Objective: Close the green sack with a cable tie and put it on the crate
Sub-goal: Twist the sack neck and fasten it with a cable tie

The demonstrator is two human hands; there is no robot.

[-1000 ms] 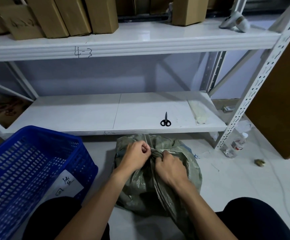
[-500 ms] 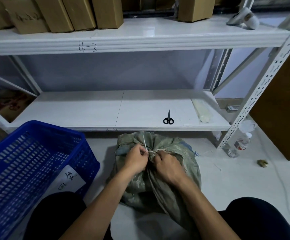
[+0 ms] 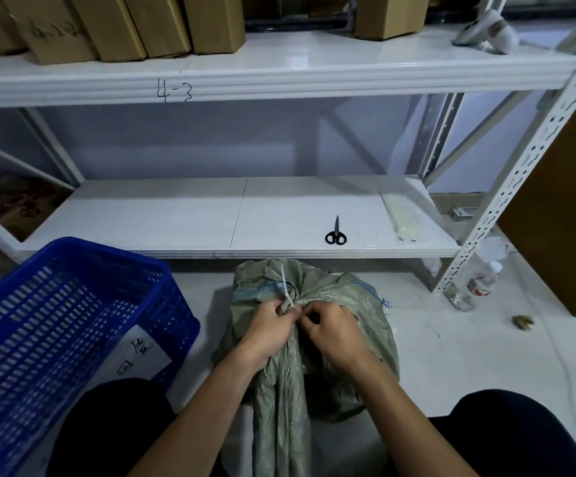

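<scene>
The green sack (image 3: 314, 342) lies on the pale floor (image 3: 452, 356), between the person's knees and just in front of the lower shelf (image 3: 176, 218). Its neck is gathered into a bunch at the top, and a white cable tie (image 3: 286, 287) goes around this bunch; the free end of the tie stands up and leans a little to the left. The left hand (image 3: 266, 330) is closed on the gathered neck, just beside the tie. The right hand (image 3: 335, 330) is also closed, and its fingertips pinch at the tie where it meets the cloth. The two hands touch each other over the neck of the sack.

To the left of the sack stands the blue crate (image 3: 66, 339), a plastic basket with slotted walls. A white paper label (image 3: 142, 356) with handwriting lies against its near corner. The crate and the sack are near but apart.

On the lower shelf, black scissors (image 3: 336, 234) lie closed with the handles toward the person. To the right of them lies a clear bag of pale ties (image 3: 402, 218). On the upper shelf (image 3: 279, 74), marked "4-3", stand several cardboard boxes (image 3: 124, 25). On the floor at the right, beside the rack post (image 3: 520, 160), a plastic bottle (image 3: 476, 287) lies on its side.
</scene>
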